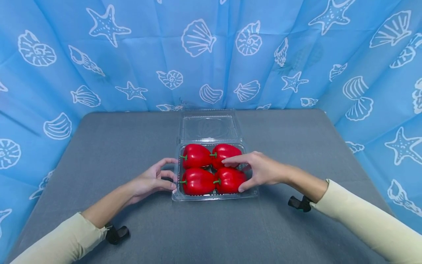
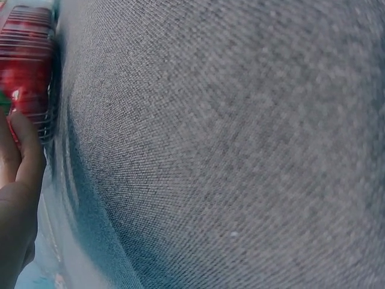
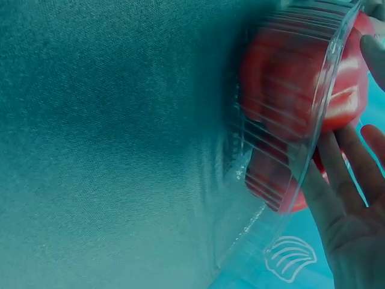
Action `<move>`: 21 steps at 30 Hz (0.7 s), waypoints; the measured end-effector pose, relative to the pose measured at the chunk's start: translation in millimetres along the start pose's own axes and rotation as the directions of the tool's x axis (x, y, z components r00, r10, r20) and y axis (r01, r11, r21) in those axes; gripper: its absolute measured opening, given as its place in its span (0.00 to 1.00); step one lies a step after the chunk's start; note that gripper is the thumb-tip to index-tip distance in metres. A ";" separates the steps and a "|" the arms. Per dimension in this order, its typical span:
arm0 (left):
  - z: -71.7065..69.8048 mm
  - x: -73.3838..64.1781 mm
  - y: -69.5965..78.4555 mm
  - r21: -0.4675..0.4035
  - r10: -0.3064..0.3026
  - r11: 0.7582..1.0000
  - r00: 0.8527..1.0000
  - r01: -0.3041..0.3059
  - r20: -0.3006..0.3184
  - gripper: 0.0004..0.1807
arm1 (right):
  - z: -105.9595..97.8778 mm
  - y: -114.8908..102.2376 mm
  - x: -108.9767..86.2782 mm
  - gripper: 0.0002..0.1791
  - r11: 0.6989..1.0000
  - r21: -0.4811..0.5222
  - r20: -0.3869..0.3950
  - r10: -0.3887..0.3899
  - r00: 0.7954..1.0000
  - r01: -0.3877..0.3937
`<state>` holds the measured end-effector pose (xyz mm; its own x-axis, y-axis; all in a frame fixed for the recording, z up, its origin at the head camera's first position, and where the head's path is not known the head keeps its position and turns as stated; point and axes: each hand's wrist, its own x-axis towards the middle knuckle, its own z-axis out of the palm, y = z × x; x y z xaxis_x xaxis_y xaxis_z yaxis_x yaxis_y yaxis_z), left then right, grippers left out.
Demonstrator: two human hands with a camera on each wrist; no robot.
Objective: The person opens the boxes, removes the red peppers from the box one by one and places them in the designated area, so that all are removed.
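Four red peppers fill the clear box (image 1: 214, 198) in two rows of two, stems pointing left, on the grey table (image 1: 132, 139); its lid (image 1: 211, 128) is folded back flat on the far side. The step in hand looks like the placing or straightening of the near-right pepper (image 1: 232, 179), beside the near-left pepper (image 1: 198, 181) and just in front of the far-right pepper (image 1: 227, 148); the far-left pepper (image 1: 196, 156) sits in its own corner. The right hand (image 1: 265, 169) spans the near-right pepper in a wide, bent grip, thumb at its near right side and fingers reaching over to its far side, the index lying across the far-right pepper. In the right wrist view the fingers dip inside the box wall between the two. How firmly they press, I cannot tell. The left hand (image 1: 148, 184) is half spread, fingers loosely bent, with the tips against the box's left rim; it seems to steady the box rather than clasp it. The next move, as I judge it, calls for settling that pepper level and drawing the right fingers out sideways without tipping its neighbour, the left hand bracing the rim meanwhile.
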<state>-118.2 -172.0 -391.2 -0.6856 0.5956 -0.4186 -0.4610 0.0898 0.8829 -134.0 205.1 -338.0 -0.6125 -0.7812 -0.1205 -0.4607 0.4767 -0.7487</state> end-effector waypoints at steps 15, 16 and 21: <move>2.0 0.8 0.7 0.006 -0.018 1.000 1.000 0.018 -0.017 0.41 | 5.3 -1.1 6.4 0.43 0.991 -0.132 -0.001 -0.030 1.000 0.029; 1.9 1.1 0.4 0.005 -0.020 1.000 1.000 0.020 -0.019 0.41 | 5.3 -0.8 7.0 0.43 0.990 -0.136 0.000 -0.032 1.000 0.031; 1.4 2.1 -1.1 0.005 -0.013 1.000 1.000 0.013 -0.015 0.41 | 4.8 -0.6 9.2 0.42 0.987 -0.160 0.010 -0.024 1.000 0.025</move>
<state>-118.4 -169.7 -392.7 -0.6881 0.5823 -0.4331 -0.4670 0.1016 0.8784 -136.4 195.7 -341.8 -0.5945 -0.7966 -0.1092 -0.5729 0.5150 -0.6376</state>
